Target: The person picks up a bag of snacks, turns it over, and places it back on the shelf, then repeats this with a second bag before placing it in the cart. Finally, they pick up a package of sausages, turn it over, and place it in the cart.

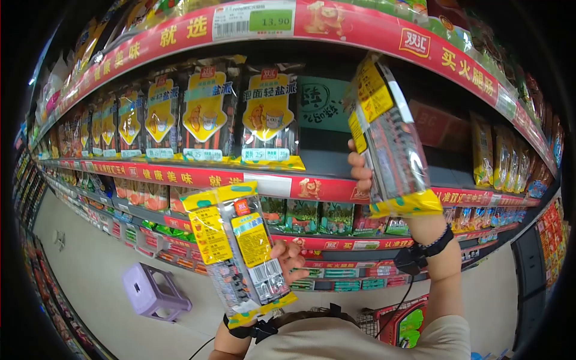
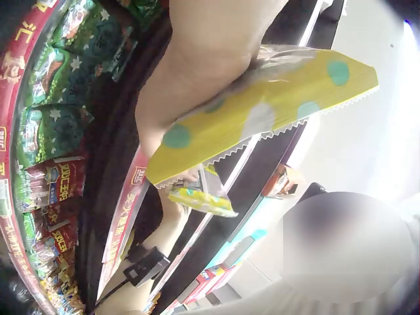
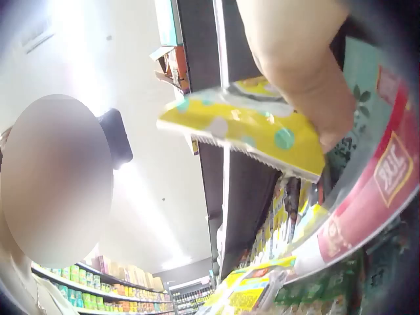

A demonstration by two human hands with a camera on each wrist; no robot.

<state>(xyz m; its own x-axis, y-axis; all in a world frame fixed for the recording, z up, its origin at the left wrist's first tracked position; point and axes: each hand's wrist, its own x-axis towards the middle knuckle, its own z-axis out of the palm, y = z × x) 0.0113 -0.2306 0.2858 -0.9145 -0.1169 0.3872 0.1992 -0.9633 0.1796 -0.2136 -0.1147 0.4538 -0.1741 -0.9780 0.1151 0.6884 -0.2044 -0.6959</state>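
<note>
My left hand (image 1: 290, 261) grips a sausage pack (image 1: 240, 246) below the middle shelf's front edge, its fingers showing at the right side. This pack is clear with yellow ends and a yellow printed back label. Higher up on the right, my right hand (image 1: 360, 173) holds a second sausage pack (image 1: 393, 141), tilted in front of the shelf opening; most of that palm is hidden behind it. In the left wrist view, the yellow end of the left pack (image 2: 262, 111) juts out below the hand. The right wrist view has the right pack's spotted end (image 3: 243, 128) under the hand.
Matching sausage packs (image 1: 207, 114) stand in a row on the shelf at left. A green panel (image 1: 321, 99) shows behind them. Red label strips (image 1: 204, 179) run along the shelf edges. A purple stool (image 1: 150, 291) stands on the floor; a red cart (image 1: 402, 324) is at lower right.
</note>
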